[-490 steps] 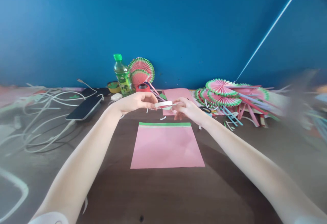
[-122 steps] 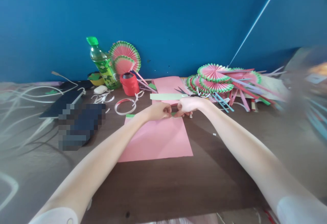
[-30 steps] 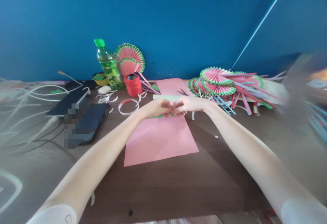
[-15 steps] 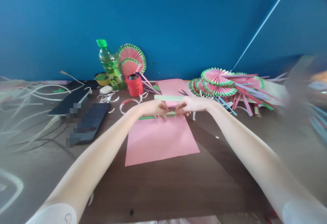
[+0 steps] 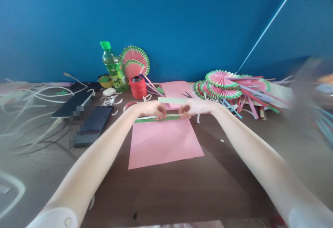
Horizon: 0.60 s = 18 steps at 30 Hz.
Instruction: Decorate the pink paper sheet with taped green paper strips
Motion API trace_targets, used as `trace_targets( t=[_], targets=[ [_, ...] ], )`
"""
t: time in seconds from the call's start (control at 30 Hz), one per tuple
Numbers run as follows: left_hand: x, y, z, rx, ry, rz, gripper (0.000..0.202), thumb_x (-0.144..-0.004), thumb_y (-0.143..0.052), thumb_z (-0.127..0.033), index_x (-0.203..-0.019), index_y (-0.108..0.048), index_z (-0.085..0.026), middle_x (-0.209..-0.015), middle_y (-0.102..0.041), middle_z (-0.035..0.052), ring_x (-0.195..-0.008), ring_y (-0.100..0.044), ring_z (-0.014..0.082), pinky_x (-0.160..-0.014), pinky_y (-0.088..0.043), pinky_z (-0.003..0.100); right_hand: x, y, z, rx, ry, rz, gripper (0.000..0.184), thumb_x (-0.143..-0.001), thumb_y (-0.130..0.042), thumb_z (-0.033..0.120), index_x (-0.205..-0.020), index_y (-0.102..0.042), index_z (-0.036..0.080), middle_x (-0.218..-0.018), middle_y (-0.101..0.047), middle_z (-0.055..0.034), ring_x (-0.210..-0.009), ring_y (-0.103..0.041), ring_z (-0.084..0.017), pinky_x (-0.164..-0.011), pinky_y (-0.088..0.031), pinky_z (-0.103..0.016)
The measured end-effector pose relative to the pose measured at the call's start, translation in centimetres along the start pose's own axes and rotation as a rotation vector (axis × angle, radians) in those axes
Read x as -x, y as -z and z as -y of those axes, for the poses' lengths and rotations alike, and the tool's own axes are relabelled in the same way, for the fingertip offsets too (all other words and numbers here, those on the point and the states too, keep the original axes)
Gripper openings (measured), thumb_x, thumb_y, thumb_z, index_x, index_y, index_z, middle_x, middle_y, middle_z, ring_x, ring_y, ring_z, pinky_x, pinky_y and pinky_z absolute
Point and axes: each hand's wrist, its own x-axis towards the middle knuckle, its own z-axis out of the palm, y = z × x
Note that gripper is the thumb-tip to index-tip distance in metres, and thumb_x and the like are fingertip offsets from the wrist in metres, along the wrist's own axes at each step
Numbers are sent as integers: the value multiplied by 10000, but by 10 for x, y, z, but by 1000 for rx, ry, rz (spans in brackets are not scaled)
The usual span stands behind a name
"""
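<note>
A pink paper sheet (image 5: 165, 143) lies flat on the brown table (image 5: 182, 193), with a green band (image 5: 145, 120) along its far edge. My left hand (image 5: 152, 109) and my right hand (image 5: 191, 107) hover over that edge, fingers pinched. Between them a thin pale strip (image 5: 170, 116) is stretched out just above the green band, one end in each hand. A loose pale green paper strip (image 5: 173, 100) lies just beyond my hands. A clear tape ring (image 5: 128, 106) rests left of my left hand.
A red tape roll (image 5: 137, 86), a green-capped bottle (image 5: 113, 67) and upright paper fans (image 5: 135, 63) stand at the back. Finished fans and coloured strips (image 5: 226, 87) pile at the right. A phone (image 5: 91, 124), a tablet (image 5: 73, 104) and white cables (image 5: 33, 96) lie left.
My hands, touching at the sheet's far edge a second ago, have drawn apart sideways, and a thin pale strip now stretches between them over the green band.
</note>
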Motion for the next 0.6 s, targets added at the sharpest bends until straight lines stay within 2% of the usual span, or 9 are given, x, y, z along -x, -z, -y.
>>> trace_targets(
  t=[0.13,0.27,0.37,0.43,0.5,0.6],
  targets=[
    [-2,-5,-2,-27,-31,46,145,-613,-521,-182,-699,-633,-151,-647,-619,19,-606,-552,140,-571,-426,241,1,-1,2,32,1,41,286,-678,-593,413,-847,-640,187,-787,-622,-28,-719,-534,-141,-568,-389,-218],
    [-5,-7,0,-46,-16,39,135,-613,-545,-196,-704,-630,-145,-646,-632,23,-593,-556,133,-554,-418,227,3,-3,9,91,-12,34,229,-715,-541,373,-826,-639,198,-764,-609,-16,-688,-512,-129,-549,-380,-213],
    [-4,-4,1,-124,-30,79,183,-620,-550,-218,-764,-640,-150,-725,-660,28,-654,-578,134,-594,-428,215,3,-4,13,119,-31,43,215,-699,-549,342,-816,-647,191,-785,-620,-20,-695,-520,-130,-564,-393,-213],
    [0,1,0,-187,8,84,241,-625,-536,-225,-831,-642,-159,-811,-673,35,-720,-592,145,-614,-430,207,3,-5,13,129,-34,53,227,-692,-551,344,-815,-652,182,-771,-621,-24,-678,-523,-129,-575,-403,-219],
    [6,10,0,-234,71,38,298,-635,-499,-226,-893,-635,-165,-888,-672,44,-769,-597,154,-617,-429,202,2,-5,12,142,-33,62,240,-690,-549,363,-792,-654,173,-729,-613,-24,-641,-519,-125,-572,-406,-225],
    [17,26,2,-301,96,-102,311,-644,-477,-259,-900,-630,-169,-926,-666,39,-783,-595,155,-630,-424,201,1,-7,11,185,-71,49,247,-684,-551,391,-740,-650,171,-667,-583,-21,-597,-504,-122,-527,-394,-229]
  ],
)
